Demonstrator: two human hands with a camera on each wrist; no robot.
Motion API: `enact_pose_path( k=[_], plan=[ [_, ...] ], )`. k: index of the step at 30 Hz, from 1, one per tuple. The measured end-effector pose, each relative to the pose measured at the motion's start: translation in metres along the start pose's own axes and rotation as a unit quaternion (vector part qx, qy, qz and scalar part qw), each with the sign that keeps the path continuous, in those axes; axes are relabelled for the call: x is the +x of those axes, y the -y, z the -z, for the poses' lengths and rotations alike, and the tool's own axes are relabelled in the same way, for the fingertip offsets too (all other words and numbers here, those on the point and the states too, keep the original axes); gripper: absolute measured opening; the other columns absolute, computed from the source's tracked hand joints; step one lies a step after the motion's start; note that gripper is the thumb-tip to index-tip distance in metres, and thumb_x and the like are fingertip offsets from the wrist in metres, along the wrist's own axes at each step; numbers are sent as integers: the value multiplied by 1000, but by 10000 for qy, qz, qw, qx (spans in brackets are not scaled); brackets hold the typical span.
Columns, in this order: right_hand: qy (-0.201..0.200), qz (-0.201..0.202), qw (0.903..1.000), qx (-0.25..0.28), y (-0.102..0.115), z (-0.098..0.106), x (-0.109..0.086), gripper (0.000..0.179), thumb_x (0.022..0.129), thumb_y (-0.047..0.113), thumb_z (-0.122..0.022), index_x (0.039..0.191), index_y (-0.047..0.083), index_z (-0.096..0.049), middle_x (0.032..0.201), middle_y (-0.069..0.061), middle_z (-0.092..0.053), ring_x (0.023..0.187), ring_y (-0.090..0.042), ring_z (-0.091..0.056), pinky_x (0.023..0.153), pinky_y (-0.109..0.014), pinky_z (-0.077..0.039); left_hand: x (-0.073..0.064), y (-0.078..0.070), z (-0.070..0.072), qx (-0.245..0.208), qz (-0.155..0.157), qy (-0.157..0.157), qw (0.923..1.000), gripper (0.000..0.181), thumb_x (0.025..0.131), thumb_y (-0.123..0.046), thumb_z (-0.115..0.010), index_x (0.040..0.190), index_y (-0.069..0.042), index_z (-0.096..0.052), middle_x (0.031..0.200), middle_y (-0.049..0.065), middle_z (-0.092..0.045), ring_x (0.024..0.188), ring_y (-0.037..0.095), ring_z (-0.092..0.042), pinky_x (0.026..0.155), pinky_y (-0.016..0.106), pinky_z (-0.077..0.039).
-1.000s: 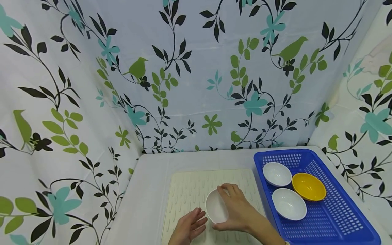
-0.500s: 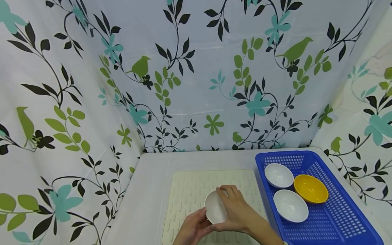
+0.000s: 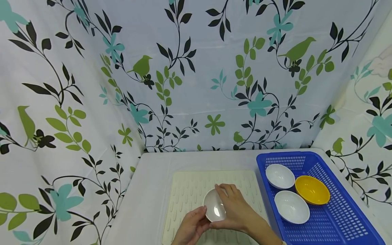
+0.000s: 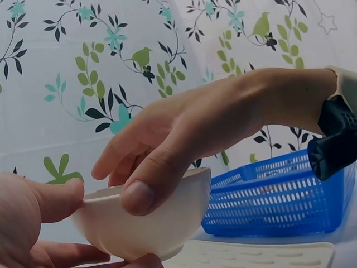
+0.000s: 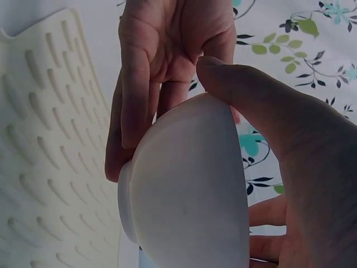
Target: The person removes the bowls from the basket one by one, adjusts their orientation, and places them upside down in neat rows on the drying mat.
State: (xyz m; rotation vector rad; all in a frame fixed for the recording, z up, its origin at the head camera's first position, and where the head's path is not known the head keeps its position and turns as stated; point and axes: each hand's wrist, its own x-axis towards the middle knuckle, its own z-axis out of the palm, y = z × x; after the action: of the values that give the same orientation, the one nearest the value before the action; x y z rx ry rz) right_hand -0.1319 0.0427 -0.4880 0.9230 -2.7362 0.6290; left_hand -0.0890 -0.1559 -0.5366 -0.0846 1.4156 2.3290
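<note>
A white bowl [image 3: 213, 208] is held above the ribbed cream mat [image 3: 180, 190], its mouth facing up. My right hand [image 3: 237, 211] grips it from above at the right, the thumb on the near rim and the fingers across the far side. My left hand [image 3: 191, 227] holds the bowl's left side. In the left wrist view, the left thumb touches the rim of the bowl [image 4: 145, 226] while the left fingers reach under its foot. The right wrist view shows the outside of the bowl [image 5: 187, 184] and the left fingers near its foot.
To the right stands a blue perforated basket [image 3: 333, 217]. Inside it are a white bowl [image 3: 280, 176], a second white bowl [image 3: 292, 207] and a yellow bowl [image 3: 312, 190]. A patterned curtain [image 3: 196, 85] surrounds the white table [image 3: 134, 211] at the back and sides.
My left hand has moved up and right to the bowl and taken hold of its left side. The right hand keeps its grip, and the bowl has tilted slightly, its inside now catching light.
</note>
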Motion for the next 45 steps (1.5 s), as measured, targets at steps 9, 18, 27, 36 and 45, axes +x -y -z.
enact_pose_path(
  k=[9, 18, 27, 36, 45],
  plan=[
    [-217, 200, 9996, 12, -1, -6, 5, 121, 54, 75, -83, 149, 10, -44, 139, -8, -53, 127, -25, -47, 103, -47, -52, 4, -2, 8, -158, -99, -16, 9998, 54, 105, -28, -53, 142, 11, -42, 129, 11, -62, 115, 15, -64, 100, 28, -58],
    [-45, -165, 9993, 332, -8, -4, 11, 114, 68, 84, -68, 154, 14, -39, 147, -6, -50, 130, -25, -49, 103, -49, -53, 2, -22, 16, 473, -692, -407, 9957, 62, 103, -21, -58, 149, 12, -33, 128, 5, -66, 114, 12, -66, 100, 32, -58],
    [910, -1111, 9695, 1988, -16, 2, 14, 99, 86, 67, -64, 157, 7, -30, 147, -13, -52, 125, -30, -59, 92, -53, -59, 0, -44, 25, 1697, -1291, -505, 9757, 64, 97, -9, -65, 150, 8, -34, 150, 30, -43, 128, 18, -59, 99, 24, -57],
    [1556, -923, 9198, 3482, -29, 8, 23, 60, 106, 45, -44, 148, 1, -45, 125, -16, -68, 97, -22, -70, 76, -33, -63, -2, -48, 24, 2557, -1526, 225, 9544, 65, 92, -7, -69, 150, -1, -40, 157, 25, -36, 138, 31, -51, 102, 28, -56],
    [2218, -906, 8801, 4098, -40, 0, 33, 62, 96, 49, -62, 140, 6, -55, 121, -8, -68, 103, -21, -67, 84, -36, -63, -2, -46, 32, 4328, -2716, 800, 8559, 67, 90, -21, -71, 150, -7, -43, 156, 18, -42, 146, 14, -39, 115, 39, -45]
  ],
)
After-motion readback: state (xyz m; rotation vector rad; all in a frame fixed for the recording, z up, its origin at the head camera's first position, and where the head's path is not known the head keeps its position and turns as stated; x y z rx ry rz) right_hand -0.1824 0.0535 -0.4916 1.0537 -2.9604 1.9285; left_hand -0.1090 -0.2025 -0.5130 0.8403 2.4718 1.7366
